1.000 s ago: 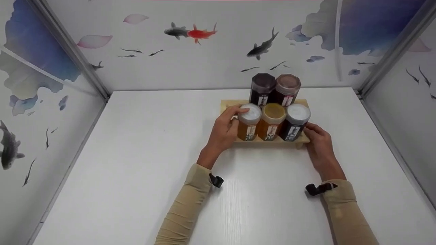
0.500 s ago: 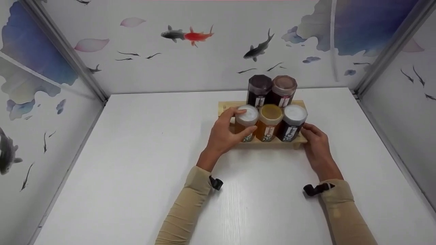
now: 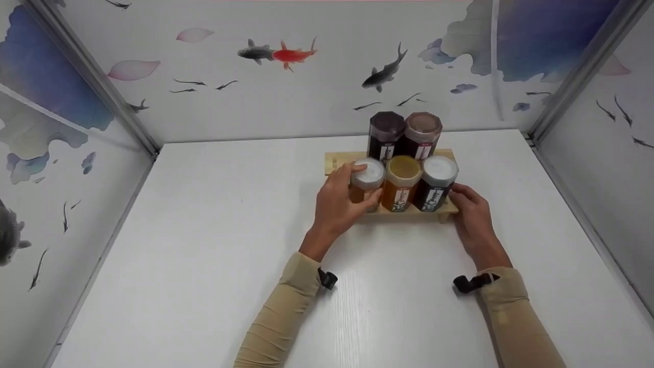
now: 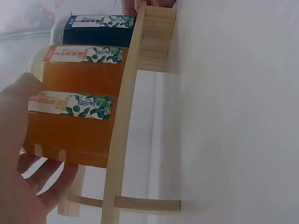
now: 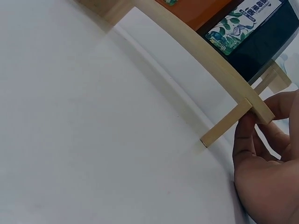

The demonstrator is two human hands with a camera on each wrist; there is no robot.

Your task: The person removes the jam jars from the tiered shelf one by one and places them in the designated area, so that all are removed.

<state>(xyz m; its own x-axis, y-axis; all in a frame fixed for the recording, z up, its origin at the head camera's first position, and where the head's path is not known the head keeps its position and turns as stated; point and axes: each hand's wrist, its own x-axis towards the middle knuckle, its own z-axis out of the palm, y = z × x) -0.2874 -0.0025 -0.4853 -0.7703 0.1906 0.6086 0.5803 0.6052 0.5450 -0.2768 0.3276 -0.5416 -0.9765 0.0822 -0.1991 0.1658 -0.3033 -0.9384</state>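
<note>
Our left hand point(image 3: 334, 204) holds the white-lidded amber jar point(image 4: 67, 137) between its thumb, on the near side, and its curled fingers. Just past the thumb tip stands the yellow-lidded jar point(image 3: 402, 184), then the white-lidded dark jar point(image 3: 436, 186), near our right fingers. Farther back from both hands stand two more dark jars point(image 3: 387, 138). Our right hand point(image 3: 472, 217) pinches the wooden rack point(image 5: 212, 60) at its front board's end, thumb and fingers close together.

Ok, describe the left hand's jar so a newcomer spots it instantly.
On the white table stands a wooden rack. Go to its front row, leftmost jar. Unlike the yellow-topped middle jar and the dark right jar, it's amber with a white top.
</note>
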